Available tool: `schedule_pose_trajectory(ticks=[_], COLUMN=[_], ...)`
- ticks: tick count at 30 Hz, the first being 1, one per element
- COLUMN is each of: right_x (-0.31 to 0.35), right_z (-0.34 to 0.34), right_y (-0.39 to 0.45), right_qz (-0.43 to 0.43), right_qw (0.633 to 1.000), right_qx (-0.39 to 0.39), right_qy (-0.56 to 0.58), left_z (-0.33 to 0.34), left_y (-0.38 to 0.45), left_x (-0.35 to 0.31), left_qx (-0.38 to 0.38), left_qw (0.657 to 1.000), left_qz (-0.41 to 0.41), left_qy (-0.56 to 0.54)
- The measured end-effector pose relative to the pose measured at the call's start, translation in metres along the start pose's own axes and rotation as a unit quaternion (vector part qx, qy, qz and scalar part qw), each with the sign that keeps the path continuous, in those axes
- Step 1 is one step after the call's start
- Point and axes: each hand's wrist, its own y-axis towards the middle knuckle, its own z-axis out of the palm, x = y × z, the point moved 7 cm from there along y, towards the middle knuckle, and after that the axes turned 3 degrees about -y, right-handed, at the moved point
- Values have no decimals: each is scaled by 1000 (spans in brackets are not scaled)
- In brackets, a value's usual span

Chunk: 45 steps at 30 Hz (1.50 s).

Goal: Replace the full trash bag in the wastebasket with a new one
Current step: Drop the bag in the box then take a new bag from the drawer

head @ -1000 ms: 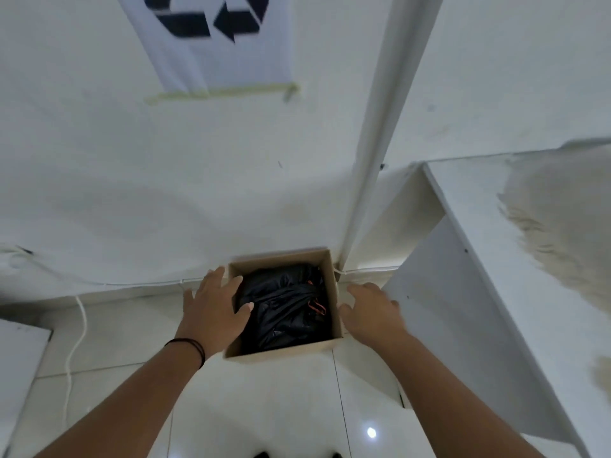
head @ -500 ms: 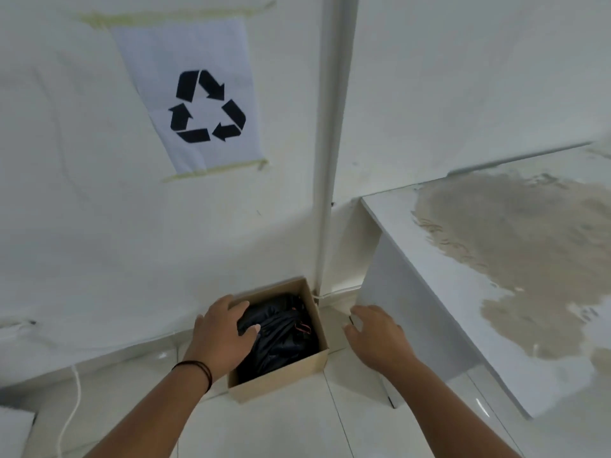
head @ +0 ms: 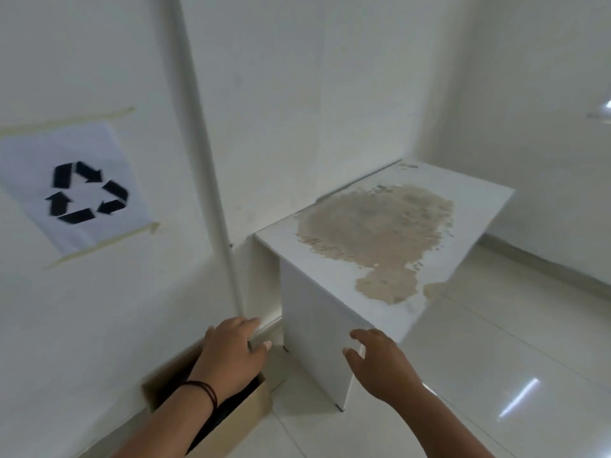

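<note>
The wastebasket is a small cardboard box on the floor against the wall, at the lower left. A black trash bag lies inside it, mostly hidden behind my left forearm. My left hand hovers above the box's far end, fingers spread, holding nothing. In front of the white table's side panel my right hand is open and empty, apart from the box. No new bag is in sight.
A white table with a large worn brown patch stands right of the box. A white pipe runs down the wall beside it. A recycling sign is taped to the wall. Glossy white tiles cover the floor.
The view has swung up and to the right, bringing the whole table into sight. My left hand has lifted off the black bag; my right hand has drifted toward the table's side.
</note>
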Motion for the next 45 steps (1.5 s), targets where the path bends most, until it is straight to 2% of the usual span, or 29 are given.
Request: schedule_pose_trajectory(ticks=[5,12,17,21,28,41,45], right_x=[-91,-249,-342,-397,-471,-592,-641], right_z=[-50,-122,-176,-209,-252,-355,-386], right_y=[-33,-78,-91,-84,-23,162,213], right_qz=[66,140,167,178,180,190,182], right_qw=[997,988,983,981,979,974,975], right_qx=[-42,-68,-71,-75,-92,-113,-117], right_qy=[7,2,-2,5,15,51,50], left_z=[42,141,194,222,263,335,357], left_y=[12,8,10,21,88,288,342], left_x=[-100,-266,-371,-430,-502,-636,-681], left_qx=[13,59,70,73,76,98,85], left_qw=[997,984,980,977,978,971,972], left_qz=[81,170,187,198,195,216,216], left_qy=[16,19,8,-7,-25,-20,-27])
